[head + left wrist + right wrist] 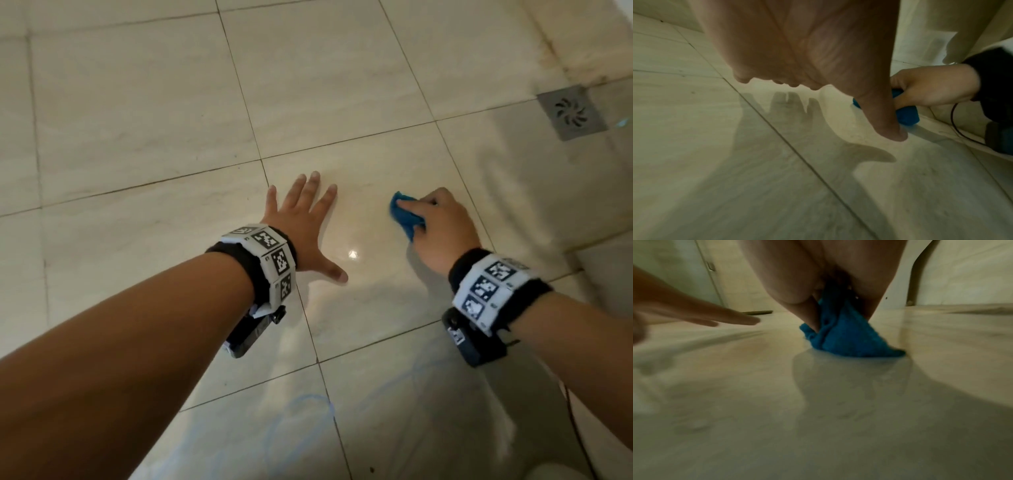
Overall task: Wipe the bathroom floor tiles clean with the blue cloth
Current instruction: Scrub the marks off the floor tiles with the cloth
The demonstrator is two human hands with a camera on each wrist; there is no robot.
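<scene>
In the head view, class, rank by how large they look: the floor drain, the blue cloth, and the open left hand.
1. left hand, largest, spread open.
2. floor drain, though it lies farther from the camera, so its true size is unsure.
3. blue cloth, smallest; the right hand covers part of it.

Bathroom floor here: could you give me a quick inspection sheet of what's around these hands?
Surface: glossy cream tiles, dark grout, brown stains near the far right corner.
Job's things: blue cloth bunched on the tile.
Clutter: nothing seen.
Hands: left hand spread flat just above the floor; right hand grips the cloth.
Cables: thin dark cable trailing from the right wrist.
Surroundings: metal drain far right; wall base beyond.
</scene>
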